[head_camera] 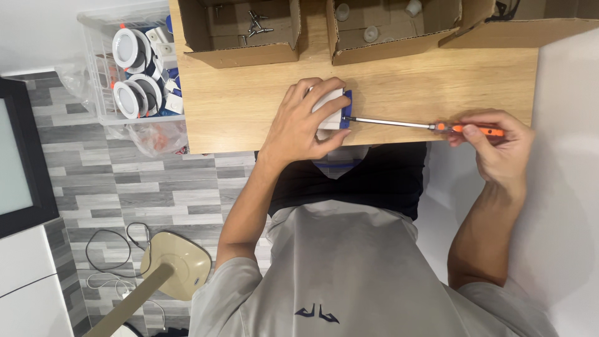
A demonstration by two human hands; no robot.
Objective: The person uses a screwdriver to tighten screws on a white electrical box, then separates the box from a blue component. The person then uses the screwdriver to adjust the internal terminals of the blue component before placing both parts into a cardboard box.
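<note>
My left hand (306, 122) presses down on a small white box-shaped part with a blue end (334, 107) on the wooden table (249, 93). My right hand (496, 143) grips the orange handle of a long screwdriver (462, 128). Its metal shaft runs left and the tip touches the blue end of the white part. Most of the part is hidden under my left fingers.
Three open cardboard boxes stand along the far table edge: one with metal clips (256, 25), one with small white caps (374, 31), one at the right (530, 25). A clear bin of round white lamps (134, 68) sits left of the table. A fan base (178, 262) stands on the floor.
</note>
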